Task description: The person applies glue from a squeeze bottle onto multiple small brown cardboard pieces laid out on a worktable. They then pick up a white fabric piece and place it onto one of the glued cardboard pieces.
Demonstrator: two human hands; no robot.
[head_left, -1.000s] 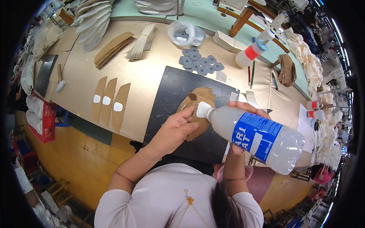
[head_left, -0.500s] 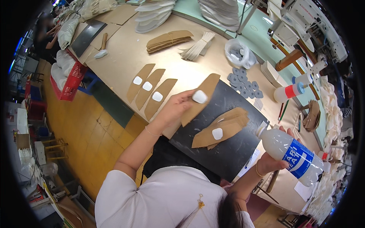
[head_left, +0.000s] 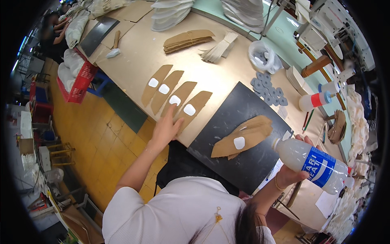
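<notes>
Several brown cardboard-like pieces with one curved edge lie in a row on the table, each bearing a white rounded patch. My left hand is over the near ends of the two rightmost pieces, holding nothing, its index finger stretched to the lower edge of one patch and the thumb apart. My right hand grips a clear plastic bottle with a blue label and cloudy contents, tilted with its neck toward the black board. On that board rests a fanned pile of brown pieces, the top one carrying a white patch.
Grey perforated discs lie beyond the board, near a plastic bag. A brown bundle and pale strips sit farther back. Right of the discs stands a red-banded bottle. A red crate is at the left.
My left hand has moved left and nearer, laying the brown piece it held at the right end of the row and letting it go. My right hand still holds the bottle, tilted much as before.
</notes>
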